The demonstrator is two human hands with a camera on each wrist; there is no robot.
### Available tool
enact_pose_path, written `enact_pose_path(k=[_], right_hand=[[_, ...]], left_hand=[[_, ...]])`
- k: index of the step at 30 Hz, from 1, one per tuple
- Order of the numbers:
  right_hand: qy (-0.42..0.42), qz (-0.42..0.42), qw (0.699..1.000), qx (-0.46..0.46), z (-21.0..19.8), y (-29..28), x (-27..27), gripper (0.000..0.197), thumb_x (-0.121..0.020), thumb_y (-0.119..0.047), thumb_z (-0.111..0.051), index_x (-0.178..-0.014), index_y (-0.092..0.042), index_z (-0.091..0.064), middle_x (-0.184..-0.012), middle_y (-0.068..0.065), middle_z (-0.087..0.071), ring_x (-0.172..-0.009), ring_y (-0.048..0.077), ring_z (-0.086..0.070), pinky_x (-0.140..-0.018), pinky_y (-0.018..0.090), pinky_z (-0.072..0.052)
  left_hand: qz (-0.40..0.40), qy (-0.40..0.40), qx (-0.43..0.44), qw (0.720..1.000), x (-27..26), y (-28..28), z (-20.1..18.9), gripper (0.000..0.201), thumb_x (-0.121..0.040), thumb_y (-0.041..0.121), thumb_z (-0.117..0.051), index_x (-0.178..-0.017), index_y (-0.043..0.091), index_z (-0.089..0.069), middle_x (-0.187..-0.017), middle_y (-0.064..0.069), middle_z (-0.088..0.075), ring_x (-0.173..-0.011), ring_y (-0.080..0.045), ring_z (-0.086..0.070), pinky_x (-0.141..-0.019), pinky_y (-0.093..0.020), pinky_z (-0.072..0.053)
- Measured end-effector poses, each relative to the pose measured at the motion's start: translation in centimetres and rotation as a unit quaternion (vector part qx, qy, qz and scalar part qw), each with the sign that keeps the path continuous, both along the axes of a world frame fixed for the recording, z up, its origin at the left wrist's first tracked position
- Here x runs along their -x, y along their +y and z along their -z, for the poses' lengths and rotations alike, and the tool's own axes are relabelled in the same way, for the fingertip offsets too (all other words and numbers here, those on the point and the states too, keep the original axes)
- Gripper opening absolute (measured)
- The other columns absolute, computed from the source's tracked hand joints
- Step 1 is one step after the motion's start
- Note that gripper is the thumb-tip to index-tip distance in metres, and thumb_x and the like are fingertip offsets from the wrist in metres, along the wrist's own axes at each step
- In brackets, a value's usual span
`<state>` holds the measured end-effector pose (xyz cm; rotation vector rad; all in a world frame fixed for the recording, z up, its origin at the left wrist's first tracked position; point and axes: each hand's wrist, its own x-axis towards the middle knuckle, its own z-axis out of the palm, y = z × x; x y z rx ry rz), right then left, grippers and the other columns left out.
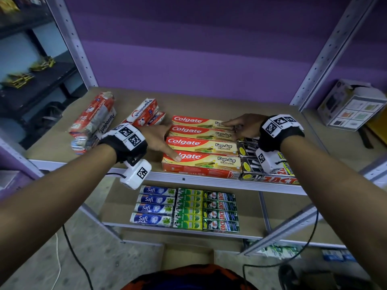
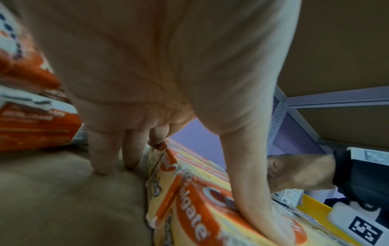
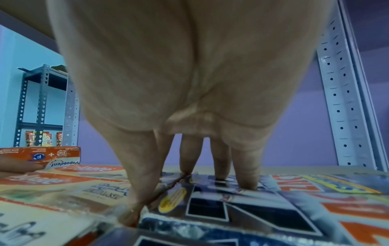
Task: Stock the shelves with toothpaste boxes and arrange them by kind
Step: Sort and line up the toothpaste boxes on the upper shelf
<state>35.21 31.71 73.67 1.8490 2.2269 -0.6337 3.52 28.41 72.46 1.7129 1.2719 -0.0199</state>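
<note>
The shelf [image 1: 62, 143] carries four Colgate boxes [image 1: 201, 143] side by side at its middle, front edge to back; Zact boxes [image 1: 249, 164] touch their right ends; Pepsodent boxes [image 1: 94, 120] lie heaped at the left; a lower shelf [image 1: 251, 208] holds rows of Safi boxes [image 1: 154, 206] and green boxes [image 1: 189, 209]; the left hand [image 1: 157, 139] lies at the Colgate row's left ends, fingers [image 2: 101, 156] straight and close together, thumb flat on the front box; the right hand [image 1: 245, 126] sits where Colgate meets Zact, fingers [image 3: 244, 166] straight, slightly spread, tips down on the boxes.

free: bare shelf [image 1: 278, 105] behind Colgate boxes [image 1: 201, 143] | blocked: left, Pepsodent boxes [image 1: 94, 122]
</note>
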Motion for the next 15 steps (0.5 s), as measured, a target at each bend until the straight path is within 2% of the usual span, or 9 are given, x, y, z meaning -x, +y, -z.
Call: enact_pose_path(k=[3,6,10,11,13,15], right_hand=[[0.013,0.012,1.0,0.004,-0.1,0.1,0.0,0.066,-0.087,-0.039,-0.072,-0.145,-0.048,-0.04,-0.153,-0.01,-0.041,-0.139,0.019,-0.039,-0.106,0.032,-0.03],[0.008,0.011,1.0,-0.006,-0.6,0.2,0.7,0.064,-0.086,-0.029,-0.073,-0.143,-0.041,-0.046,-0.148,-0.008,-0.049,-0.133,0.019,-0.046,-0.102,0.031,-0.034],[-0.015,-0.01,0.999,-0.051,-1.1,0.4,2.2,0.048,-0.091,-0.024,-0.065,-0.136,-0.036,-0.056,-0.148,-0.007,-0.048,-0.135,0.019,-0.044,-0.107,0.035,-0.036],[-0.01,-0.013,0.998,-0.059,-1.2,0.5,2.6,0.044,-0.092,-0.026,-0.064,-0.134,-0.036,-0.058,-0.148,-0.007,-0.047,-0.136,0.019,-0.043,-0.107,0.034,-0.036],[0.005,-0.03,0.997,-0.069,-1.5,0.7,3.6,0.035,-0.093,-0.03,-0.063,-0.128,-0.037,-0.061,-0.146,-0.008,-0.049,-0.133,0.019,-0.045,-0.104,0.034,-0.038],[0.038,-0.036,0.997,-0.063,-1.7,0.9,4.8,0.026,-0.092,-0.031,-0.064,-0.117,-0.038,-0.065,-0.138,-0.009,-0.054,-0.128,0.017,-0.05,-0.104,0.035,-0.042]], left_hand=[[0.013,-0.01,-0.002,1.0,0.5,0.1,0.3,0.11,-0.06,0.043,-0.091,-0.148,0.038,-0.026,-0.14,0.011,-0.054,-0.131,-0.015,-0.049,-0.114,-0.05,-0.033],[0.009,-0.019,-0.029,0.999,0.9,0.1,0.2,0.094,-0.068,0.044,-0.085,-0.146,0.037,-0.033,-0.14,0.013,-0.055,-0.13,-0.013,-0.051,-0.114,-0.049,-0.032],[-0.002,0.039,-0.133,0.99,1.8,0.6,-1.1,0.07,-0.079,0.047,-0.075,-0.142,0.035,-0.046,-0.143,0.013,-0.051,-0.133,-0.013,-0.047,-0.116,-0.04,-0.029],[-0.008,0.063,-0.178,0.982,2.3,0.7,-1.5,0.064,-0.081,0.047,-0.074,-0.139,0.034,-0.05,-0.142,0.013,-0.052,-0.131,-0.012,-0.049,-0.113,-0.035,-0.031],[-0.038,0.094,-0.272,0.957,3.3,1.3,-2.4,0.047,-0.083,0.042,-0.074,-0.127,0.033,-0.061,-0.132,0.013,-0.06,-0.116,-0.01,-0.058,-0.098,-0.024,-0.04],[-0.099,0.076,-0.328,0.937,4.6,2.0,-3.0,0.028,-0.082,0.028,-0.074,-0.11,0.031,-0.07,-0.109,0.012,-0.07,-0.093,-0.007,-0.063,-0.078,-0.02,-0.047]])
